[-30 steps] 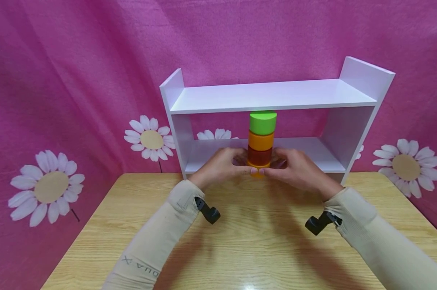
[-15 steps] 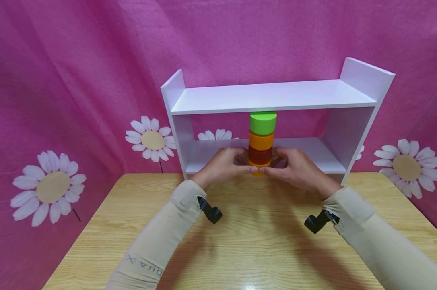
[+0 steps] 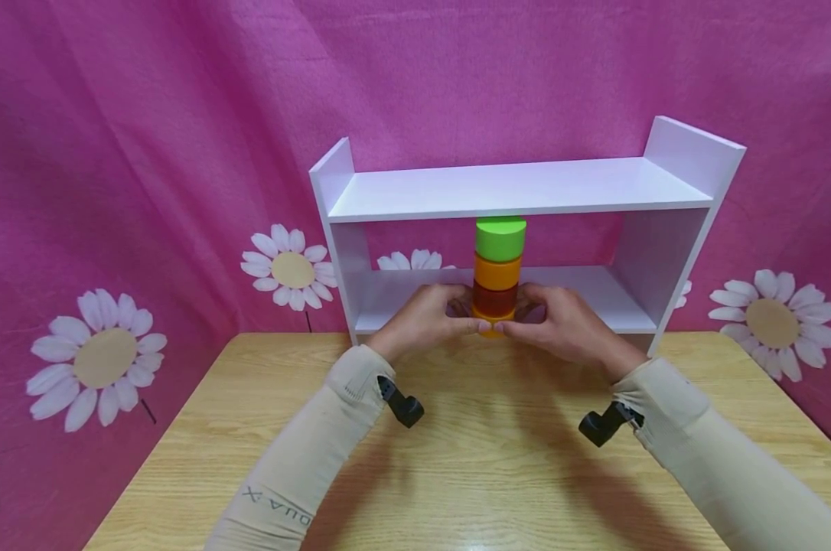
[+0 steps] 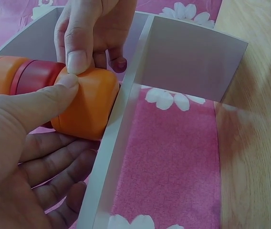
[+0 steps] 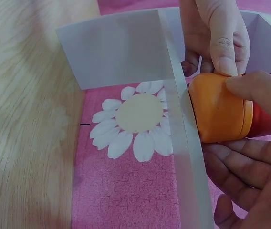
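Observation:
A stack of round blocks stands upright at the front of the white shelf unit's lower board (image 3: 422, 295). From the top come a light green block (image 3: 500, 240), an orange block (image 3: 496, 272), a dark red block (image 3: 494, 300) and a bottom orange block (image 4: 88, 102). My left hand (image 3: 425, 320) holds the bottom orange block from the left, thumb across its front. From the right, my right hand (image 3: 567, 325) holds that same block, the two thumbs nearly meeting. In both wrist views the block's base sits at the board's edge; my fingers partly hide its sides.
The upper board (image 3: 519, 187) passes just above the green block. Upright side panels (image 3: 684, 245) bound the shelf at both ends. A wooden table (image 3: 470, 459) lies in front, and a pink cloth (image 3: 181, 115) with daisies hangs behind.
The head view has shifted slightly, so the shelf appears a little lower. Hands and stack keep almost the same place against the shelf, with the grip unchanged.

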Motion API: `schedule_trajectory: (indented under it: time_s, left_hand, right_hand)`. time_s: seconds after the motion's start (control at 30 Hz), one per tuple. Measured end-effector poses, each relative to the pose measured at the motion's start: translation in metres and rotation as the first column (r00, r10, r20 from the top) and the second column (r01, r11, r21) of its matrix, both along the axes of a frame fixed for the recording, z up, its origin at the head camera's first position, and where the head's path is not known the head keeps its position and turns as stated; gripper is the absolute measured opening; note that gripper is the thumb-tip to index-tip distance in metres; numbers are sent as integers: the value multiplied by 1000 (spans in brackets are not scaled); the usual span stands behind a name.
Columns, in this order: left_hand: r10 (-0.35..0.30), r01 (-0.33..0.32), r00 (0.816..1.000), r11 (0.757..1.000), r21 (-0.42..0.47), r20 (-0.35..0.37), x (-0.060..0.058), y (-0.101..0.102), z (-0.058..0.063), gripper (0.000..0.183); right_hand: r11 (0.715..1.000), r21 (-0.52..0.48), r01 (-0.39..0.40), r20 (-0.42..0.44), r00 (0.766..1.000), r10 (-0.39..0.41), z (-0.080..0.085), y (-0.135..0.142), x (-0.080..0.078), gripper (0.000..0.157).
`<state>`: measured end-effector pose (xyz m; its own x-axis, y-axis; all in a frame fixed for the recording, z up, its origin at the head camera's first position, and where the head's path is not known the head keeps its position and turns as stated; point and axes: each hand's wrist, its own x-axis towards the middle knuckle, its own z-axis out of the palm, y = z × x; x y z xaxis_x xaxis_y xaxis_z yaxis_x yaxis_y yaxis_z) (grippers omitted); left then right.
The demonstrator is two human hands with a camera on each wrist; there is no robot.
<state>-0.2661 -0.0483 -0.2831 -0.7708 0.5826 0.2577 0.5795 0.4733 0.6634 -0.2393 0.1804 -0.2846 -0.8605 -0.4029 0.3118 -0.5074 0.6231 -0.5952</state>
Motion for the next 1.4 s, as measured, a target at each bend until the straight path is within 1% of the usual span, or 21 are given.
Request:
schedule_trajectory:
  time_s: [0.2,0.4,0.63,0.93,1.2,1.4]
  left_hand:
    - [-4,4,1000,1000,4,4,0,1,1,36]
    - [5,-5,1000,1000,3,5,-1,1,1,35]
    - [13,-13,1000,1000,13,15,-5,2,1,34]
    - [22,-22,1000,999,29,-7,-9,3,-1,32]
    - [24,-24,1000,999,35,-12,-12,2,-1,31]
    - [27,-27,999,999,25,-22,-17,4,-1,32]
  right_hand:
    - [1000,3,-1,-2,1000,1,0,1,-1,40]
    - [1000,8,-5,-9,1000,5,0,0,-3,41]
    - [1000,-3,-13,-23,1000,13,1,0,-9,36]
    - [1000,16,-5,-33,999,5,-1,1,-15,40]
    - [1000,9,-3,-13,1000,3,0,-1,-19,38]
    - [1000,10,-4,-22,1000,4,0,2,-24,35]
